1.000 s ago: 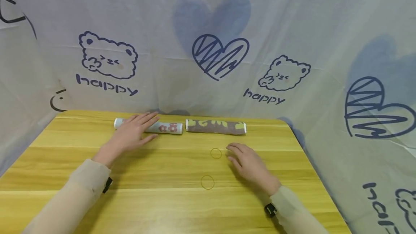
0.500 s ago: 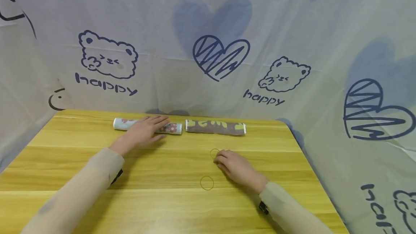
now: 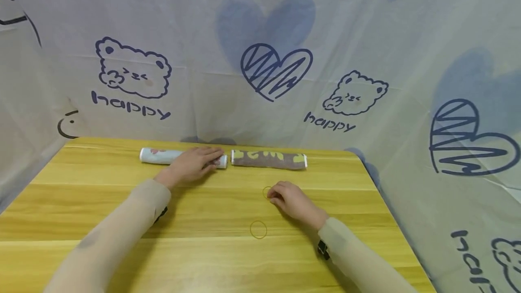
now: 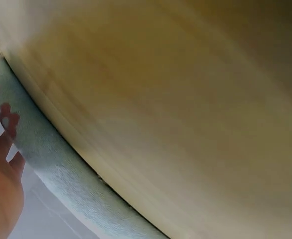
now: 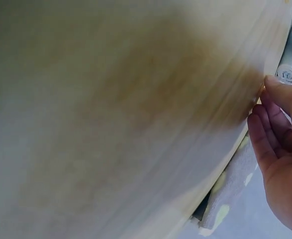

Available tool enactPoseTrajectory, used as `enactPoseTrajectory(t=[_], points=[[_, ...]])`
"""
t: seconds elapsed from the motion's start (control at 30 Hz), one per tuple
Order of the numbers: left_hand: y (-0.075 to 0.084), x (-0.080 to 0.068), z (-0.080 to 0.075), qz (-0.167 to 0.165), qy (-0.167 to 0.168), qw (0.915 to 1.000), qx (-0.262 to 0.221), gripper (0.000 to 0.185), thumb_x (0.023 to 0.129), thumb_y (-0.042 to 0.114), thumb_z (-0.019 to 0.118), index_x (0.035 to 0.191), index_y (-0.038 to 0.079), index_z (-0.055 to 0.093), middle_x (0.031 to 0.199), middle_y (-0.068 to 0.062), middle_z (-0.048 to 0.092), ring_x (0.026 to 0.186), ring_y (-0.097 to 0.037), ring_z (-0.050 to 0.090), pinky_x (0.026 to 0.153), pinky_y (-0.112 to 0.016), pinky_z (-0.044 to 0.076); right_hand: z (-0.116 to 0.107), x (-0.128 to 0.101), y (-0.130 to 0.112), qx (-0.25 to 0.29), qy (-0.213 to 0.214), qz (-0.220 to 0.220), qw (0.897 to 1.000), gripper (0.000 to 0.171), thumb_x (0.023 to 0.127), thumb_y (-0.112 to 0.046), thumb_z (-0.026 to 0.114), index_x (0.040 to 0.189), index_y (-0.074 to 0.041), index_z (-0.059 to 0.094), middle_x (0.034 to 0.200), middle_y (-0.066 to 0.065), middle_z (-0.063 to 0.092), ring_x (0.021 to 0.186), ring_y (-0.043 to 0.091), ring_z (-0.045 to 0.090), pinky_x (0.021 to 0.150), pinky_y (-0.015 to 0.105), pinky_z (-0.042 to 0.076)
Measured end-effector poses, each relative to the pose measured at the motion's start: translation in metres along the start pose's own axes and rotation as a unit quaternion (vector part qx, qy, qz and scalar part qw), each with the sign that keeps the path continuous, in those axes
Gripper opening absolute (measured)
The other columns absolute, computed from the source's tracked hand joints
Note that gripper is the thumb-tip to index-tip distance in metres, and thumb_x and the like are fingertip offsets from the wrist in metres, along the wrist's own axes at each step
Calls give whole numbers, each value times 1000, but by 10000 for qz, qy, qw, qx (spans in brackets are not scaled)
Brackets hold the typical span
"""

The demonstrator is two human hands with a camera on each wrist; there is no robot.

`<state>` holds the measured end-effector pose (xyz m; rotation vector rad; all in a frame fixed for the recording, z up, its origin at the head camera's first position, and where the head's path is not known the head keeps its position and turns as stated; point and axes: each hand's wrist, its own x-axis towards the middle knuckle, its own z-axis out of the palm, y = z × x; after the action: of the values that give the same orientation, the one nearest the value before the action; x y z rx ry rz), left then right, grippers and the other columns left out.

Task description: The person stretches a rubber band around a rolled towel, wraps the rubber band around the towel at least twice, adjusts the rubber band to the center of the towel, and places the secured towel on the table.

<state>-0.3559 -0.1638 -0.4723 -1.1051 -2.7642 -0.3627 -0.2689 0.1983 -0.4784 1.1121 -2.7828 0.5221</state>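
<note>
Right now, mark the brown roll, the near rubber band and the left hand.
brown roll point(image 3: 268, 159), head view, middle of its side.
near rubber band point(image 3: 258, 229), head view, inside the loop on the table.
left hand point(image 3: 194, 164), head view, back of the hand, lying on the pale roll.

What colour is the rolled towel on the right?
The brown rolled towel has yellow-green patches, clearest in the head view.

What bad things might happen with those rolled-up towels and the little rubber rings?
The thin rubber band under the right hand lies flat on the yellow wooden table, so the fingertips may slip off it or flick it away. The left hand rests on the pale blue rolled towel; a push could roll it into the brown rolled towel beside it, or loosen its roll. The second rubber band lies near the right sleeve and might get swept aside.
</note>
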Motion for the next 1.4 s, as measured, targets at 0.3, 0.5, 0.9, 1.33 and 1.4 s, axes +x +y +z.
enactPoseTrajectory(t=[0.3, 0.5, 0.9, 1.33, 1.4], points=[[1, 6, 6, 110, -3, 9999, 62, 54, 107, 22, 62, 156, 7, 47, 152, -18, 54, 135, -40, 54, 115, -58, 40, 1, 8, -4, -80, -373, 463, 9982, 7, 101, -11, 69, 103, -6, 74, 94, 3, 69, 88, 19, 64, 82, 35, 58], [0, 7, 7, 240, 205, 9992, 260, 51, 105, 17, 65, 153, 8, 51, 137, -19, 65, 118, -41, 66, 105, -55, 50, 3, 11, -8, -582, -413, 139, 9974, 11, 104, -7, 63, 93, -5, 65, 87, 3, 59, 83, 20, 54, 82, 39, 52], [9, -1, 3, 175, 222, 9993, 262, 44, 105, 15, 63, 147, 5, 57, 115, -16, 71, 100, -36, 70, 92, -53, 57, 2, 9, -16, 989, -222, 963, 9902, 13, 109, -11, 54, 105, -3, 64, 96, 7, 65, 87, 18, 61, 81, 39, 55], [36, -19, -26, -789, 509, 9889, -1154, 48, 104, 13, 65, 148, -2, 53, 131, -27, 65, 117, -44, 64, 103, -59, 51, -20, 7, -41, 2038, 1028, 1293, 9650, 12, 110, -11, 51, 109, -4, 61, 97, 16, 66, 85, 27, 62, 72, 33, 52], [42, -21, -31, -786, 702, 9860, -1293, 49, 103, 13, 66, 148, -2, 54, 130, -27, 66, 115, -44, 65, 102, -58, 52, -24, 9, -45, 2116, 1312, 1250, 9604, 13, 110, -11, 52, 110, -3, 61, 97, 17, 66, 87, 31, 63, 72, 33, 53]])
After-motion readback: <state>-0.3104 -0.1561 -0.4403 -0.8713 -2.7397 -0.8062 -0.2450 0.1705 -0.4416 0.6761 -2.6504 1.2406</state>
